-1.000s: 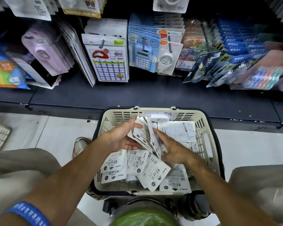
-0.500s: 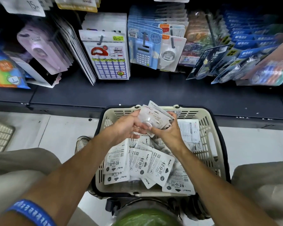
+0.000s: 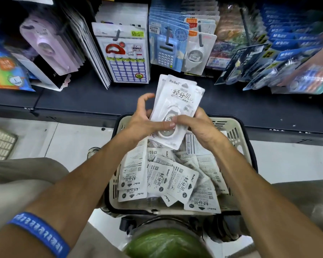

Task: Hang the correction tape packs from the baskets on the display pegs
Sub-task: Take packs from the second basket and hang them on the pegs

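across the top of the frame, dark display shelf (image 3: 86, 101) crowded with hanging goods: label sheets (image 3: 126, 58), calculator cards (image 3: 166, 51), blue carded packs (image 3: 287, 53) at upper right, each threaded on its own peg (image 3: 117, 35). below centre, cream basket (image 3: 237, 138) heaped with loose correction tape packs (image 3: 177, 183), lying flat at all angles, most print upside down to the camera. above the basket's far rim, small stack of packs (image 3: 177, 101) held upright-ish, long axis running toward the shelf, header end up and tilted slightly right, print facing the camera; likely squared so the hang holes line up for one push onto a peg, though holes too blurred to confirm. left hand (image 3: 144, 118) cradling the stack's left edge, fingers half curled. right hand (image 3: 196, 127) pinching the lower part, thumb across the front.
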